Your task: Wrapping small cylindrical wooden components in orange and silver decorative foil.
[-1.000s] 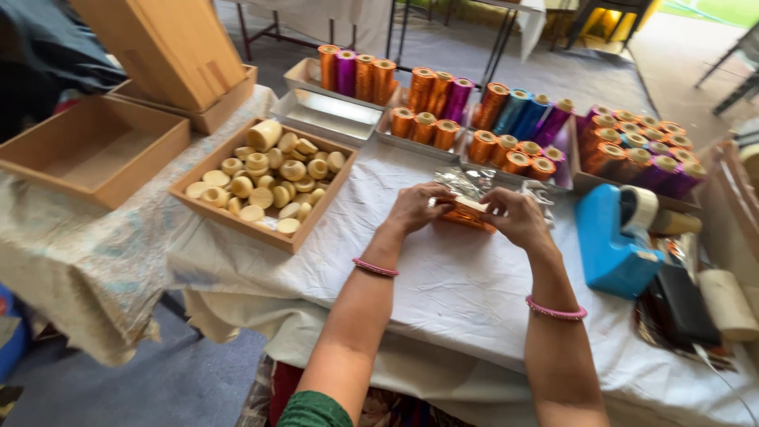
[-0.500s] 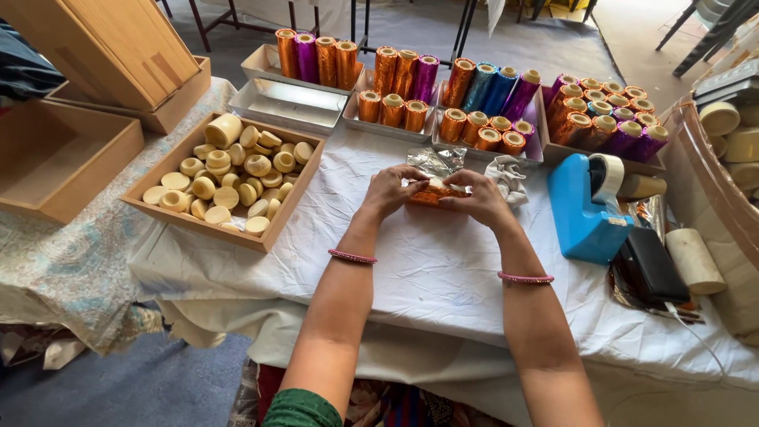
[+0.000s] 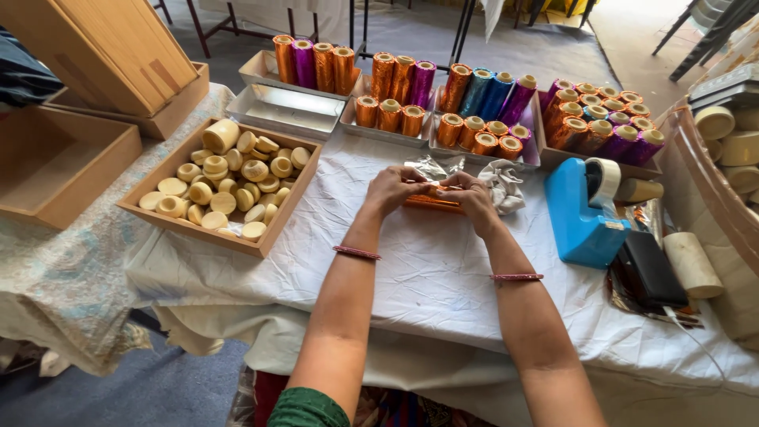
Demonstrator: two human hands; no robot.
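Note:
My left hand (image 3: 393, 188) and my right hand (image 3: 468, 198) meet over a white cloth-covered table (image 3: 443, 269), both gripping an orange foil-wrapped roll (image 3: 431, 203) that lies flat on the cloth. The fingers of both hands press its top edge. Crumpled clear wrap (image 3: 433, 167) and a white scrap (image 3: 504, 183) lie just beyond the hands.
A wooden tray (image 3: 281, 205) of several cream discs stands at left. Metal trays (image 3: 286, 111) with orange, purple and blue foil rolls (image 3: 411, 79) line the back. A blue tape dispenser (image 3: 581, 209), a black case (image 3: 650, 269) and a cream cylinder (image 3: 690, 263) sit at right. Wooden boxes (image 3: 55, 162) stand far left.
The view has shifted, so the table appears lower and more to the right. Both hands stay on the orange roll with only small finger movement.

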